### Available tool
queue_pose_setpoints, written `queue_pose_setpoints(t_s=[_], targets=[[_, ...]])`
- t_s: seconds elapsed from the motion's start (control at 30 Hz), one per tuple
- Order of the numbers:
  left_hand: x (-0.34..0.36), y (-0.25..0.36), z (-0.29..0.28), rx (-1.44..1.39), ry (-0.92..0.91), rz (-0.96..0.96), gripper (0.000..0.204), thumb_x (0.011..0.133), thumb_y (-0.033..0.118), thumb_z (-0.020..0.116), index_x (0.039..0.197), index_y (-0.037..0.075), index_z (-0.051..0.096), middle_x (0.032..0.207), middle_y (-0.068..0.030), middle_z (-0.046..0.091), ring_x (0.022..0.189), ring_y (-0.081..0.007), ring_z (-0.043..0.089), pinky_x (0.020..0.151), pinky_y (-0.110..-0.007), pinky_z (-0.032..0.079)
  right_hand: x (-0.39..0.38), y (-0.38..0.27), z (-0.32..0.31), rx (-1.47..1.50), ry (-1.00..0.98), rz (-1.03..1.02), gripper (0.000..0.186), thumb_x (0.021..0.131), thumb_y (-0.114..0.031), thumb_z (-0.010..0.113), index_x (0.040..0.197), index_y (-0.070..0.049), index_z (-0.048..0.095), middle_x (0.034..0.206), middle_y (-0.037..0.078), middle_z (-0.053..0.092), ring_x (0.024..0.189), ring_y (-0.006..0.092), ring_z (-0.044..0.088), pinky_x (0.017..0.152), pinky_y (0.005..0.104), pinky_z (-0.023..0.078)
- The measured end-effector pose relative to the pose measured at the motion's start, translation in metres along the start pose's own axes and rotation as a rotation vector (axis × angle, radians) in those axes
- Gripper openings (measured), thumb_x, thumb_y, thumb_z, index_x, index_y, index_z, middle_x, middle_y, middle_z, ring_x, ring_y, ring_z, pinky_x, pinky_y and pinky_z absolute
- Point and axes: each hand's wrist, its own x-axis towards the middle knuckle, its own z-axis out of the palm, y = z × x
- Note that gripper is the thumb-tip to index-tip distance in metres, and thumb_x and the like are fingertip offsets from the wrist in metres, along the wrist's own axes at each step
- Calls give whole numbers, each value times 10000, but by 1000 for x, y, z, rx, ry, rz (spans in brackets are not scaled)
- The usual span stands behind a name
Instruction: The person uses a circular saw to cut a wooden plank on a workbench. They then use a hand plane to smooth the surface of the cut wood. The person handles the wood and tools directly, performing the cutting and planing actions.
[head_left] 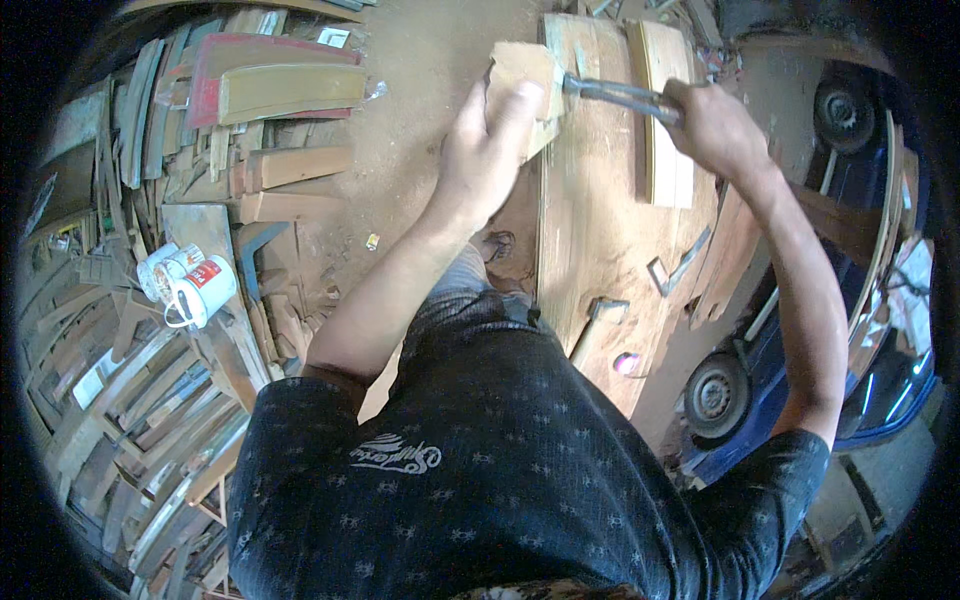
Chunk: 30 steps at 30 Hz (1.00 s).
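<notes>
My left hand (pixel 487 152) is wrapped round a small, flat tan piece (pixel 520 68) with a ragged edge, perhaps wood or board, and holds it over the left edge of the wooden bench (pixel 590 225). In my right hand (pixel 718 128) are the handles of dark metal pincers (pixel 622 97). Their jaws are at the right edge of the tan piece; whether they bite on anything there is too small to tell. A narrow wooden board (pixel 668 165) lies on the bench below my right hand.
A hammer (pixel 606 308), a try square (pixel 682 264) and a small shiny round item (pixel 627 363) lie on the nearer bench. Stacked timber (pixel 150 400) and a white bucket (pixel 207 292) stand left. A blue vehicle with a visible wheel (pixel 717 396) is at right.
</notes>
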Motion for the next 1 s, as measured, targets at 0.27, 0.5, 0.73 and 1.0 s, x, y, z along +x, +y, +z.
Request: queue_pose_setpoints(t_s=[0.27,0.5,0.73,1.0], targets=[[34,3,-23,287,28,92,596,844,237,857,1305,-15,577,1196,-116,714,1127,-198,682,998,-349,530,19,-14,-10,10,-102,126,251,906,-184,653,1098,-23,668,893,245,717,874,419,721,784,517,590],[64,20,-40,234,-61,65,582,836,222,851,1296,-20,590,1201,-108,719,1106,-183,690,990,-339,533,31,-27,-12,95,-116,250,252,890,-195,651,1110,-73,663,955,223,727,903,424,718,800,532,582],[91,31,-48,273,-222,35,584,840,232,856,1293,-33,599,1203,-100,712,1113,-166,673,990,-331,534,12,-33,13,213,8,362,209,889,-190,669,1070,-84,676,920,217,726,875,387,729,799,505,578],[89,51,-17,627,-447,98,646,852,352,851,1285,-53,595,1212,-155,703,1136,-214,667,978,-364,527,-42,-52,46,237,203,416,224,932,-202,636,1027,-6,585,895,232,657,841,426,700,738,526,577]])
